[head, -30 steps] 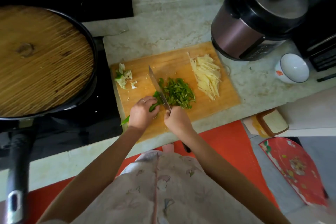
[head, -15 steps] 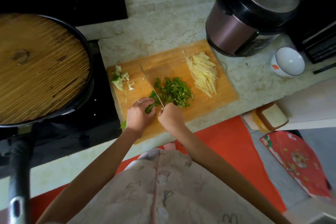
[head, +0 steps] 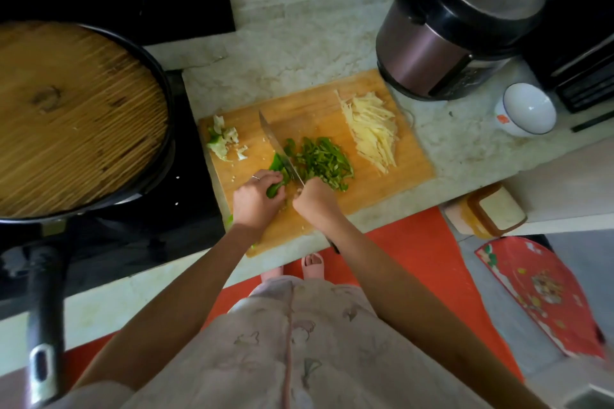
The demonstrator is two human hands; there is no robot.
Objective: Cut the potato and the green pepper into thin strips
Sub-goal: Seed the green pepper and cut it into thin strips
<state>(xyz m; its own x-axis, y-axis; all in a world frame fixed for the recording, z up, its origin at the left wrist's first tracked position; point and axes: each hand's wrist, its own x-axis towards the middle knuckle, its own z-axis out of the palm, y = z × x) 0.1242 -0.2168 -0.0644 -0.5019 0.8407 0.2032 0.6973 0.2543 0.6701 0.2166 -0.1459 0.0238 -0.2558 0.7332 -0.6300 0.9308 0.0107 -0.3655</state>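
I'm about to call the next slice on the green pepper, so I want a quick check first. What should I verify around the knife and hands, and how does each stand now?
1. Left hand holds the green pepper piece on the cutting board: ok.
2. Right hand grips the knife: ok.
3. Left fingertips clear of the blade: cannot tell, they sit close beside it.
4. Pepper strips piled right of the blade, off the cutting line: ok.
5. Potato strips apart at the board's right end: ok.
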